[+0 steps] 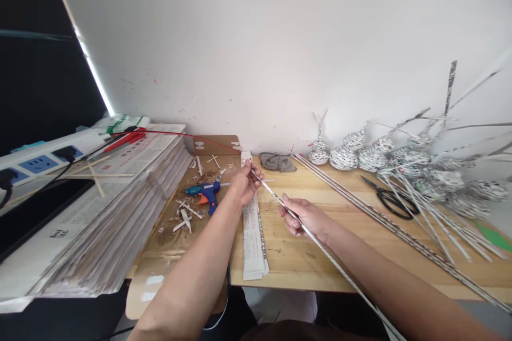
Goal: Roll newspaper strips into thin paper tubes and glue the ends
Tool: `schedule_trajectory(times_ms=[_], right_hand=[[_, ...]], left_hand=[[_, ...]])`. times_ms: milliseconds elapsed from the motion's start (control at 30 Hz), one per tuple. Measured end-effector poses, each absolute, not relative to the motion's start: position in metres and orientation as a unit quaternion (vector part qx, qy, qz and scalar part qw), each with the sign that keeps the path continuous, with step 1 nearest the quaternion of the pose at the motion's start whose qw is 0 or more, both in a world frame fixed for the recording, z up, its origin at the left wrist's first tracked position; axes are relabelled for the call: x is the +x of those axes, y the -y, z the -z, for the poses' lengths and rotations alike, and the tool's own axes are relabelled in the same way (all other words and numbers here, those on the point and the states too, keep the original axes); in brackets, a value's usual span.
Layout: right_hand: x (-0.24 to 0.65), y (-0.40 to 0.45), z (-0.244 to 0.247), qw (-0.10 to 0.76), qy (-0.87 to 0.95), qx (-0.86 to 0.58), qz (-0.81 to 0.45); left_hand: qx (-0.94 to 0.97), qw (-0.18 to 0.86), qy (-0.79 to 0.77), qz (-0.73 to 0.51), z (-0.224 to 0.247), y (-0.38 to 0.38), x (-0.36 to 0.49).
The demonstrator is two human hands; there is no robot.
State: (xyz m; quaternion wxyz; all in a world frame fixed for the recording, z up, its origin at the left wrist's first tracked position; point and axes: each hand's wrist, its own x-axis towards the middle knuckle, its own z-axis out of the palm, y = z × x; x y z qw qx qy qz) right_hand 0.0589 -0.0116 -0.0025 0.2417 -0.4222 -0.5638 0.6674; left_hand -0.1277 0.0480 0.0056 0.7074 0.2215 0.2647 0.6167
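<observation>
Print everywhere: the strips below the L hand bore cols. of tiny characters, too small to read from where I stood. Bigger black characters showed on the newspaper stack well to the L of that hand, but sideways & blurred, so couldn't make them out.

The paper rod was thin, tightly rolled & pale, w/ dark flecks of newsprint. It was up in both hands, above the table. Long axis ran diag.: far end at the L hand's fingertips, pointing away toward the wall; then back thru the R hand & on toward the person's R side, alongside the R forearm. L hand pinched the rod near its far end; R hand pinched it farther back, thumb on top.

Glue gun lay just L of the L hand; scissors to the R of the R hand.
</observation>
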Motion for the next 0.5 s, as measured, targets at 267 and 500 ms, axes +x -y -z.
schedule_trajectory(times_ms=[267, 500], right_hand=[[0.074, 0.028, -0.008, 0.247, 0.767, -0.468, -0.363], [0.073, 0.026, -0.002, 0.222, 0.651, -0.452, -0.568]], left_hand=[[0.22, 0.703, -0.271, -0.62, -0.005, -0.049, -0.128], [0.213, 0.702, -0.269, -0.624, -0.005, -0.049, -0.13]])
